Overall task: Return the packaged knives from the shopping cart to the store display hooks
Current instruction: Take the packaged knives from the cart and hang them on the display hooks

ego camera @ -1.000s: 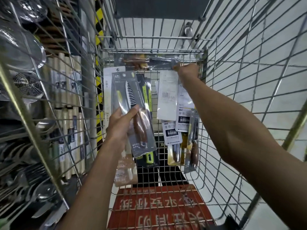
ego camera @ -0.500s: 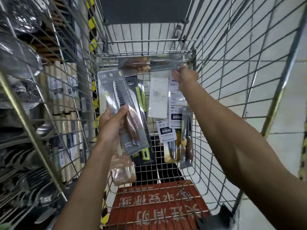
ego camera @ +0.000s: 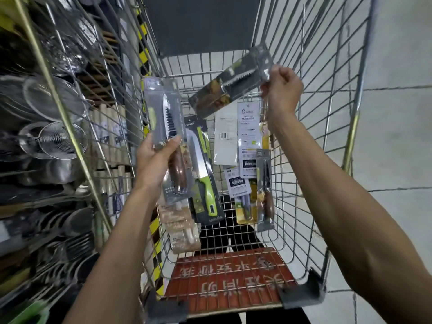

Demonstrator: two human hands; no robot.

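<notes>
Head view: left hand (ego camera: 153, 162) grips upright knife pack (ego camera: 167, 139); right hand (ego camera: 281, 90) pinches tilted knife pack (ego camera: 231, 83) above cart (ego camera: 304, 160).

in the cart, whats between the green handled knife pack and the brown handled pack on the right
Head view shows three packs there: a white barcode card, a white-labelled pack, and a smaller yellow-backed pack.

- Pale grey tiled floor (ego camera: 397, 136) on right, dark grout lines
- Store shelving (ego camera: 28, 197) on left, holding steel strainers (ego camera: 53, 139) and ladles
- Yellow-black striped post (ego camera: 143, 54) beyond shelving
</notes>
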